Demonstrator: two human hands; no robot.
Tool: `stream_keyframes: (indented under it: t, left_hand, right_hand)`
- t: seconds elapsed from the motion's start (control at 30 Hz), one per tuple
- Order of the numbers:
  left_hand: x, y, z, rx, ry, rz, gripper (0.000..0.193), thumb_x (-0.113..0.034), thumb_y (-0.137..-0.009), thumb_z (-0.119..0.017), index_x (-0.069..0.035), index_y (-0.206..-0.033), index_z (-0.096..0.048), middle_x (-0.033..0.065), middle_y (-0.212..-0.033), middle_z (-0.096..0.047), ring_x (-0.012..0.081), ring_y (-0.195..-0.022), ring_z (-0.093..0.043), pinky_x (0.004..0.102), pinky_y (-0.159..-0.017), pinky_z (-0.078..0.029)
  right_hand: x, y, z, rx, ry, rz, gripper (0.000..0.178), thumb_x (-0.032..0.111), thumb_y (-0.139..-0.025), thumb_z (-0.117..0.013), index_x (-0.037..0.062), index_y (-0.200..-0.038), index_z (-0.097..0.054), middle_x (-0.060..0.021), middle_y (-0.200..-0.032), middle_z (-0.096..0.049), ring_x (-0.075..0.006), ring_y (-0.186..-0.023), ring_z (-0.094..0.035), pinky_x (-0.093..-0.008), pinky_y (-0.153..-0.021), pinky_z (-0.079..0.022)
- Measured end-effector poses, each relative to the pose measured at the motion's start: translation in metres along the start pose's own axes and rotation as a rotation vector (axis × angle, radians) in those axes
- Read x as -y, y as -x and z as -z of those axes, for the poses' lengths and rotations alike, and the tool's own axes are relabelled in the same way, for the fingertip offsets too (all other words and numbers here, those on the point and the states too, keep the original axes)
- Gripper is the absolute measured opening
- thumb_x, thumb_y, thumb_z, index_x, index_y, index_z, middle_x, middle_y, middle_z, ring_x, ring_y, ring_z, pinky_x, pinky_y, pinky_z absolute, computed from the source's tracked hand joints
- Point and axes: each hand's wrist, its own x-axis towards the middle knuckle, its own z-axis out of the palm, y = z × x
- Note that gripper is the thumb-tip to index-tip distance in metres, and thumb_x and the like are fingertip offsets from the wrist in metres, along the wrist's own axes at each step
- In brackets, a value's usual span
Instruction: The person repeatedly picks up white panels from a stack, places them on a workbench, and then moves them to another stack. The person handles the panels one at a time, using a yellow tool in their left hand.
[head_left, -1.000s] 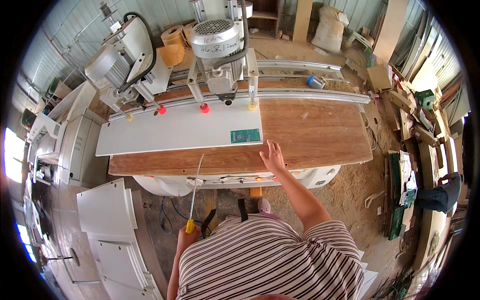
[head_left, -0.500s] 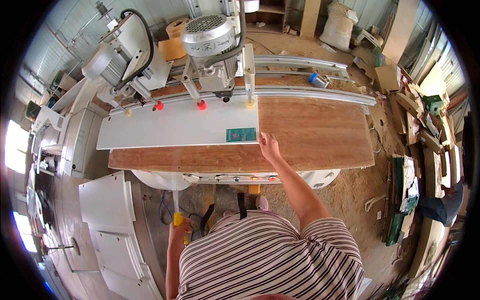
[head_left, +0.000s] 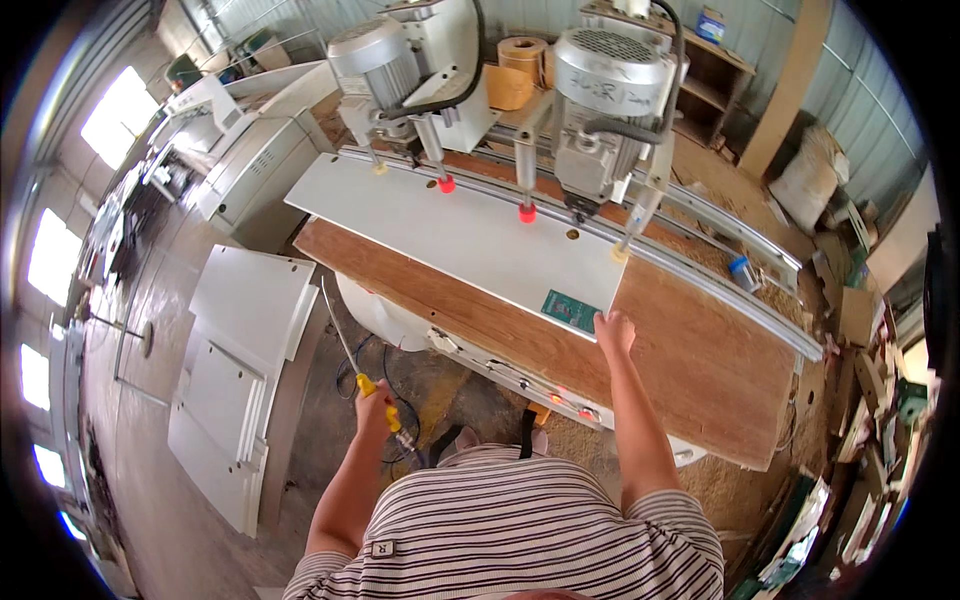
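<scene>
A long white board (head_left: pixel 450 240) lies on the brown wooden top of a drilling machine (head_left: pixel 700 370). My right hand (head_left: pixel 616 330) is closed on its near right corner, beside a green printed card (head_left: pixel 570 311) on the board. Low on the left, my left hand (head_left: pixel 374 408) grips a yellow air blow gun (head_left: pixel 366 384), whose long thin nozzle points up and left, away from the board. Two dark holes show in the board near the spindles. Red-tipped clamp rods (head_left: pixel 527 212) and a grey motor (head_left: pixel 600 80) stand over its far side.
Cut white panels (head_left: pixel 245 300) are stacked on the left, close to my left hand. A metal rail (head_left: pixel 720 275) runs behind the board, with a blue-ended can (head_left: pixel 743 272) by it. Buttons line the machine's front. Wood scraps (head_left: pixel 880 400) pile up at the right.
The view has swung left, so the machine looks tilted and further right. The blow gun's nozzle has swung to point up-left. Holes in the board now show. My right hand keeps its corner.
</scene>
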Motion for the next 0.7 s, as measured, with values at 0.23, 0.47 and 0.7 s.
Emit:
stream_keyframes:
  t: [0.23,0.47,0.7]
  left_hand:
    - [0.05,-0.017,-0.088,0.303,0.175,0.17,0.015,-0.025,-0.091,-0.06,-0.012,-0.093,-0.052,0.0015,-0.088,-0.057,0.0136,-0.081,-0.054,0.0393,-0.069,-0.052]
    - [0.105,-0.007,-0.137,0.516,0.26,0.122,0.009,-0.018,-0.092,-0.058,-0.014,-0.099,-0.054,0.0014,-0.1,-0.057,0.0147,-0.093,-0.056,0.0393,-0.08,-0.05]
    - [0.098,0.027,-0.138,0.372,0.167,0.109,0.012,-0.021,-0.096,-0.053,-0.015,-0.106,-0.051,-0.0013,-0.102,-0.053,0.0136,-0.1,-0.054,0.0405,-0.088,-0.047]
  right_hand:
    - [0.042,0.027,0.011,0.59,-0.112,0.143,0.035,0.035,-0.081,-0.057,0.0024,-0.071,-0.062,-0.0135,-0.064,-0.064,-0.0314,-0.064,-0.065,-0.0422,-0.065,-0.053]
    - [0.096,-0.067,-0.059,0.033,0.226,0.73,0.064,0.039,-0.076,-0.07,0.0102,-0.129,-0.049,-0.0229,-0.134,-0.042,-0.0414,-0.127,-0.035,-0.0562,-0.106,-0.024]
    - [0.09,-0.096,-0.068,0.227,0.257,0.761,0.055,0.047,-0.074,-0.069,0.0224,-0.12,-0.052,-0.021,-0.11,-0.051,-0.04,-0.105,-0.048,-0.0519,-0.088,-0.039]
